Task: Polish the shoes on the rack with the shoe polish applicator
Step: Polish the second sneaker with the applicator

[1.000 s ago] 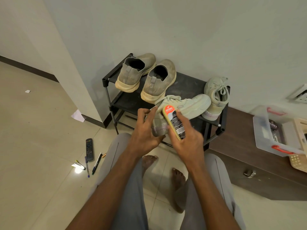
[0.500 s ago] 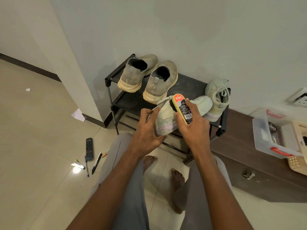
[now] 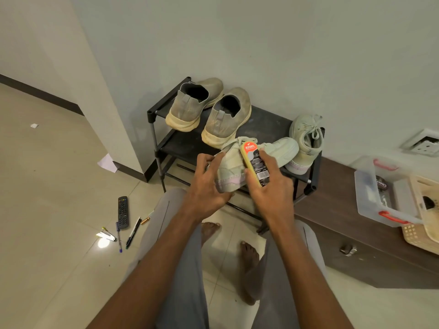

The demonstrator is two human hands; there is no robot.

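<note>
1. The left hand (image 3: 204,186) grips the heel end of a pale mint lace-up sneaker (image 3: 256,157), fingers curled round its back and sole, holding it up in front of the shoe rack (image 3: 268,122).
2. The right hand (image 3: 268,186) clasps a Kiwi shoe polish applicator (image 3: 254,165), a slim bottle with a black label, an orange top panel and a yellow sponge edge.
3. The yellow edge lies against the side of the held sneaker, near its middle, with the thumb on the sponge side and the fingers wrapped over the label.
4. The sneaker's toe points right and away from the person, reaching over the rack's front right part.
5. Its mate, a second mint sneaker (image 3: 306,141), stands tilted at the rack's right end, toe up against the wall, just beside the held shoe's toe.
6. Two khaki slip-on shoes (image 3: 209,108) with cream soles sit side by side on the left half of the rack's top shelf, heels toward the camera.
7. The black rack stands against a pale wall, touching a dark wooden cabinet (image 3: 344,233) on its right.
8. On the cabinet rests a clear plastic box (image 3: 380,198) with red latches, beside a cream basket (image 3: 420,219).
9. On the tiled floor to the left lie a black remote control (image 3: 123,212) and pens (image 3: 133,232) just beside it.
10. The person's bare feet (image 3: 228,243) and grey trouser legs show below the arms.
</note>
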